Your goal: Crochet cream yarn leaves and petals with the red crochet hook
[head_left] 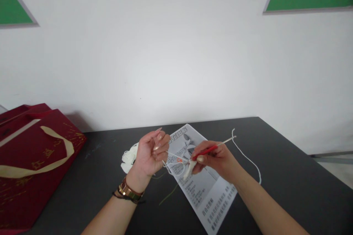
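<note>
Here, a red-handled crochet hook (207,150) is pinched in the right hand (217,159), thumb & forefinger closed on the red grip, w/ the pale end of the handle sticking up and to the right past the knuckles. A small cream crochet piece (190,169) is seen hanging just below the right fingertips, at the hook's working end; whether it is gripped by the fingers or only carried on the hook cannot be told. The left hand (151,153) is raised palm-up just left of it, fingers curled loosely inward, and a thin white yarn strand (173,155) is stretched from those fingers across to the hook. A 2nd length of yarn (249,159) is trailed from the right hand over the table to the right.

Both hands are held above a printed instruction sheet (209,194), laid at an angle on the dark table (289,176). A white yarn bundle (129,158) is partly hidden behind the left hand, near the wrist. A gold watch (128,190) & dark cords are worn on the left wrist. A dark red gift bag (33,154) w/ a cream ribbon handle is laid at the table's left edge, well apart from the hands.
</note>
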`<state>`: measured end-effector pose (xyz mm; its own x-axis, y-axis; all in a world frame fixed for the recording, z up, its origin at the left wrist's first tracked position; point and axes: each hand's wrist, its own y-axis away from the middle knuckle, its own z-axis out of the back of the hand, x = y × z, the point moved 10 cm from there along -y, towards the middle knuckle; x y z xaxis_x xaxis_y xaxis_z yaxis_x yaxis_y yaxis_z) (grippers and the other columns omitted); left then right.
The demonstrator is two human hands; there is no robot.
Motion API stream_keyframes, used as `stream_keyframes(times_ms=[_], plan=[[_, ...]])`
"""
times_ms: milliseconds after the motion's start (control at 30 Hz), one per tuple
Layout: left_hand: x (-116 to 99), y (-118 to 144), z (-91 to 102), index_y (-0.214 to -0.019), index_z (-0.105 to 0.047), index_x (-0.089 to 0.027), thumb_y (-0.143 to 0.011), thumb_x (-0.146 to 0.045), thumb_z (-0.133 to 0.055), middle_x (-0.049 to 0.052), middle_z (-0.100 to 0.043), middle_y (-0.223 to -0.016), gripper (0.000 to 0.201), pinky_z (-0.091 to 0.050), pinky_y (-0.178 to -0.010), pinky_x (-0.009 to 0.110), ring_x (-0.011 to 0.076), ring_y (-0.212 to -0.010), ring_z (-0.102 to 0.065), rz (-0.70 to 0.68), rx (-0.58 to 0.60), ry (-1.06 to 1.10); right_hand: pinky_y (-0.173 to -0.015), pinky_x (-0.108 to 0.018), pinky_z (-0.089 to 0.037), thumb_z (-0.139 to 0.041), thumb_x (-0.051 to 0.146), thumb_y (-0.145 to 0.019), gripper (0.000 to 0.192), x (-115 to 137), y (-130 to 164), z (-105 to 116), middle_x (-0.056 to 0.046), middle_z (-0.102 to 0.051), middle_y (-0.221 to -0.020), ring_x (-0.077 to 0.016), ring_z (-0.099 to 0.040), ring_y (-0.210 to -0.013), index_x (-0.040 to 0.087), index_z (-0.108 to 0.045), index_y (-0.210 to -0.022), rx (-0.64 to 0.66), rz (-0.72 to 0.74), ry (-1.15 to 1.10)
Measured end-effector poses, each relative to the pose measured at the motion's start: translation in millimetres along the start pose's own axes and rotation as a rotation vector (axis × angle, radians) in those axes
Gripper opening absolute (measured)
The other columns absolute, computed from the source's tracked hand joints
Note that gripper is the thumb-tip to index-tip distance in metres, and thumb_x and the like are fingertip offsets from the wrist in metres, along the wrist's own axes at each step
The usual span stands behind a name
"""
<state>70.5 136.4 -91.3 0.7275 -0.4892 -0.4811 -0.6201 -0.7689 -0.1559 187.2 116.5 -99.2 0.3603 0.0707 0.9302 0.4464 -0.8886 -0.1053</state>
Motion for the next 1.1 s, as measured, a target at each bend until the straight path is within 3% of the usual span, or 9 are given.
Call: stream_keyframes(times_ms=[133, 233, 333, 467, 567, 667, 733, 900, 1100], plan=[[-14.0, 2.0, -1.8, -0.095, -0.065, -0.016, -0.092, -0.031, -0.055, 0.001, -0.065, -0.085, 0.018, -0.053, -0.062, 0.025, 0.0103, -0.068, -0.062, -0.150, -0.077, -0.098, -0.055, -0.022, -0.060, -0.081, 0.028, -0.071, 0.019, -2.3, -0.5, -0.6, -0.004, -0.075, -0.064, -0.0161, -0.074, -0.057, 0.013, -0.072, -0.079, -0.002, -0.012, 0.019], [-23.5, 2.3, -11.9, -0.100, -0.069, -0.024, -0.088, -0.043, -0.054, 0.003, -0.067, -0.099, 0.027, -0.050, -0.089, 0.033, 0.0156, -0.094, -0.063, -0.261, -0.146, -0.241, -0.054, -0.023, -0.060, -0.082, 0.028, -0.070, 0.020, -5.9, -0.2, -1.5, -0.005, -0.075, -0.065, -0.0171, -0.074, -0.057, 0.012, -0.072, -0.078, 0.010, -0.041, 0.037], [-26.0, 1.4, -21.5, -0.101, -0.072, -0.026, -0.082, -0.043, -0.062, 0.004, -0.068, -0.108, 0.027, -0.033, -0.107, 0.043, 0.0240, -0.112, -0.056, -0.323, -0.198, -0.490, -0.055, -0.023, -0.059, -0.082, 0.028, -0.070, 0.021, -7.0, -0.5, 0.5, -0.005, -0.074, -0.064, -0.0169, -0.073, -0.057, 0.012, -0.072, -0.078, 0.008, -0.053, 0.049], [-7.2, 1.6, -17.2, -0.093, -0.076, -0.020, -0.080, -0.024, -0.070, 0.004, -0.071, -0.096, 0.015, -0.017, -0.114, 0.038, 0.0231, -0.106, -0.056, -0.173, -0.229, -0.843, -0.056, -0.023, -0.059, -0.082, 0.028, -0.070, 0.020, -7.6, -2.5, 4.6, -0.003, -0.073, -0.064, -0.0159, -0.073, -0.057, 0.012, -0.071, -0.078, -0.011, -0.058, 0.056], [4.3, 4.4, 1.0, -0.079, -0.074, -0.022, -0.082, -0.028, -0.069, 0.001, -0.070, -0.079, 0.009, -0.034, -0.105, 0.043, 0.0235, -0.092, -0.062, 0.000, -0.227, -0.942, -0.056, -0.024, -0.059, -0.081, 0.028, -0.071, 0.021, -11.1, -4.6, 4.9, -0.003, -0.073, -0.064, -0.0159, -0.073, -0.056, 0.012, -0.070, -0.078, -0.002, -0.075, 0.050], [1.5, 6.1, 24.5, -0.105, -0.066, -0.017, -0.090, -0.032, -0.058, 0.006, -0.066, -0.110, 0.022, -0.053, -0.083, 0.042, 0.0233, -0.094, -0.064, 0.121, -0.246, -0.912, -0.053, -0.025, -0.060, -0.082, 0.031, -0.069, 0.025, -13.8, -5.9, 5.6, -0.004, -0.073, -0.064, -0.0168, -0.072, -0.053, 0.011, -0.070, -0.077, 0.020, -0.093, 0.026], [-2.6, 6.7, 38.0, -0.116, -0.061, -0.018, -0.091, -0.033, -0.057, 0.008, -0.062, -0.120, 0.029, -0.054, -0.081, 0.043, 0.0254, -0.099, -0.063, 0.169, -0.256, -0.861, -0.050, -0.026, -0.059, -0.083, 0.033, -0.068, 0.027, -11.7, -6.0, 7.9, -0.004, -0.073, -0.063, -0.0169, -0.071, -0.051, 0.011, -0.069, -0.076, 0.028, -0.086, 0.003], [5.5, 9.2, 53.6, -0.120, -0.058, -0.019, -0.091, -0.031, -0.057, 0.010, -0.060, -0.123, 0.031, -0.054, -0.082, 0.044, 0.0231, -0.099, -0.062, 0.145, -0.253, -0.644, -0.049, -0.024, -0.059, -0.081, 0.029, -0.070, 0.022, -2.4, -4.8, 12.5, -0.004, -0.073, -0.064, -0.0160, -0.071, -0.051, 0.011, -0.069, -0.076, 0.022, -0.036, -0.045], [38.0, 3.0, 56.0, -0.119, -0.057, -0.017, -0.091, -0.033, -0.057, 0.009, -0.063, -0.114, 0.033, -0.056, -0.073, 0.040, 0.0210, -0.090, -0.064, 0.053, -0.272, -0.357, -0.047, -0.023, -0.057, -0.083, 0.035, -0.068, 0.028, -3.2, -7.6, 16.6, -0.003, -0.072, -0.061, -0.0154, -0.069, -0.047, 0.013, -0.068, -0.076, -0.062, 0.026, -0.093]])
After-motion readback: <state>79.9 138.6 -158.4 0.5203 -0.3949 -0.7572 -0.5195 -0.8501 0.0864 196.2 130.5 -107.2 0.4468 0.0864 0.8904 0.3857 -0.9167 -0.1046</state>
